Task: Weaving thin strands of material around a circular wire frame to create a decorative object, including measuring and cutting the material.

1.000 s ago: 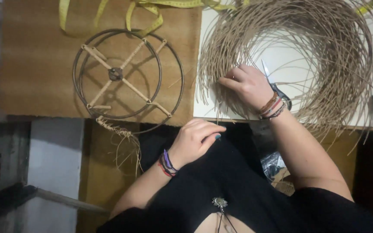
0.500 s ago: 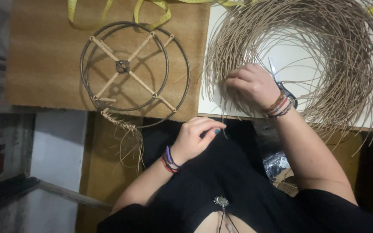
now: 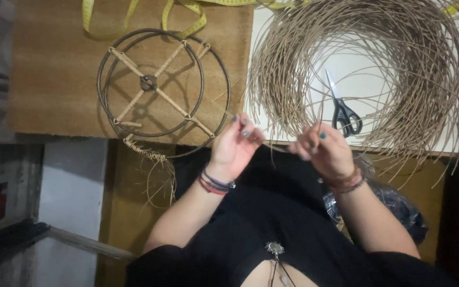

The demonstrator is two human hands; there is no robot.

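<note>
- The left hand (image 3: 235,143) is raised just in front of the near edge of the surface (image 3: 54,95), its fingers (image 3: 246,130) curled together and pinched on a thin tan reed strand (image 3: 278,149).
- The right hand (image 3: 322,149) is level with it, fingers (image 3: 314,139) bunched and closed on the same strand, which runs between the two hands.
- The strand leads up toward the big loose coil of reed (image 3: 399,69), which lies on the surface just beyond the right hand.
- Black-handled scissors (image 3: 342,109) lie inside the coil, just beyond the right hand.
- The round wire frame (image 3: 160,90) with wrapped cross-spokes lies left of the coil, near the left hand; a yellow tape measure (image 3: 176,16) lies beyond it.
- Half a second ago the right hand lay on the coil and the left hand was lower over the lap; both have now come together at the edge.
</note>
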